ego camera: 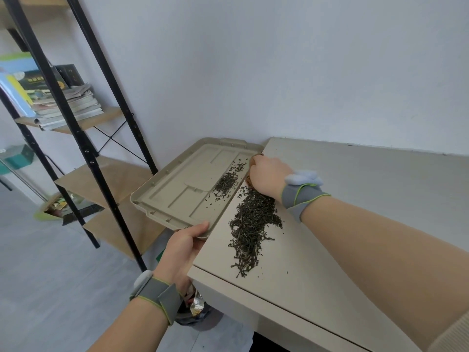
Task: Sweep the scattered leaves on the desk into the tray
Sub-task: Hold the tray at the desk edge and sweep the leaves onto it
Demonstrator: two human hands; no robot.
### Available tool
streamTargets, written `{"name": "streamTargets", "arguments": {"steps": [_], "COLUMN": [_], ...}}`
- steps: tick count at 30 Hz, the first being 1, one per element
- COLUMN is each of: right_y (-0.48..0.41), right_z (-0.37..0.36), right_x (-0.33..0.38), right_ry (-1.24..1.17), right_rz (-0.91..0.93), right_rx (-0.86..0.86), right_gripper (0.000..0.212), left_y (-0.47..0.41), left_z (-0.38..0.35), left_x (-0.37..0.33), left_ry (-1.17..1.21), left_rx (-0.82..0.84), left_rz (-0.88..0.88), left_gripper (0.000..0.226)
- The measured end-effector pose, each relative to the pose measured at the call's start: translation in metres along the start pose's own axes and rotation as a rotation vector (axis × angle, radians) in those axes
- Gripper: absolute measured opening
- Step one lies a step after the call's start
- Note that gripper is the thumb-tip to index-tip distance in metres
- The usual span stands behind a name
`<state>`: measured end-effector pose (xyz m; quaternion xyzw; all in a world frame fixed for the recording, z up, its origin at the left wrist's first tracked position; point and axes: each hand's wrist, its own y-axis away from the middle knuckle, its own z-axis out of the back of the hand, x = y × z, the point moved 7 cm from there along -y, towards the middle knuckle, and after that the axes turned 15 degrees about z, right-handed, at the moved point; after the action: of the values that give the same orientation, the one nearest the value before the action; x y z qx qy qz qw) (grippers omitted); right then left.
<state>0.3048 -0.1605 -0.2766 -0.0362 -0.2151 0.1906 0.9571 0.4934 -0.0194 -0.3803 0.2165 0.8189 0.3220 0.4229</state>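
One head-worn wide-angle view, looking forward and down, close over the table (355, 199) at its left edge, wall (279, 72) far, shelf (111, 114) left, frame edges seemingly bowed

Left hand (181, 246) and right hand (269, 177): both bare, forearms uncovered. Left wrap (158, 297), lower centre-left, and right wrap (303, 199), right of centre: grey fabric wrist bands with lime-green piping along the edges. Left pod (142, 279) and right pod (303, 177): pale, rounded, one mounted on each wrap. Beige ribbed sleeve (454, 336) shows at the lower right corner.
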Motion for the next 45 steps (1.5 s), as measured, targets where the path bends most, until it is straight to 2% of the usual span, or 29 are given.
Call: {"name": "streamTargets", "arguments": {"steps": [5, 8, 10, 13, 20, 25, 29, 35, 39, 41, 45], "right_y": [0.013, 0.041, 0.063, 0.099, 0.149, 0.132, 0.083, 0.008, 0.008, 0.017, 0.035], "right_z": [0.006, 0.018, 0.028, 0.035, 0.023, 0.014, -0.004, -0.025, -0.019, -0.012, 0.009], "right_x": [-0.004, -0.015, -0.026, -0.033, -0.021, -0.011, 0.009, 0.053, 0.038, 0.02, -0.016], "right_ry": [-0.199, -0.285, -0.302, -0.232, 0.01, 0.108, 0.13, -0.017, -0.189, -0.264, -0.229], "right_rz": [0.037, 0.009, -0.01, -0.032, 0.033, 0.048, 0.042, -0.002, 0.07, 0.088, 0.078], "right_rx": [-0.123, -0.166, -0.209, -0.214, -0.093, -0.081, -0.06, 0.021, -0.025, -0.038, -0.095], "right_gripper": [0.027, 0.024, 0.021, 0.022, 0.022, 0.017, 0.024, 0.025, 0.035, 0.033, 0.024], "left_y": [0.003, 0.009, 0.013, 0.017, 0.021, 0.018, 0.013, 0.008, 0.006, 0.006, 0.005], "left_z": [0.005, 0.007, 0.008, 0.007, 0.007, 0.008, 0.011, 0.012, 0.014, 0.014, 0.014], "left_x": [0.003, 0.004, 0.005, 0.005, 0.006, 0.005, 0.005, 0.006, 0.006, 0.007, 0.006], "left_ry": [-0.012, -0.026, -0.038, -0.047, -0.045, -0.037, -0.02, -0.013, -0.018, -0.016, -0.006], "left_rx": [-0.019, -0.042, -0.062, -0.078, -0.086, -0.096, -0.079, -0.071, -0.078, -0.071, -0.081], "left_rz": [0.002, -0.021, -0.03, -0.043, -0.05, -0.064, -0.04, -0.024, -0.023, -0.019, -0.02], "left_gripper": [0.03, 0.025, 0.014, 0.013, 0.014, 0.013, 0.01, 0.013, 0.012, 0.013, 0.015]}}
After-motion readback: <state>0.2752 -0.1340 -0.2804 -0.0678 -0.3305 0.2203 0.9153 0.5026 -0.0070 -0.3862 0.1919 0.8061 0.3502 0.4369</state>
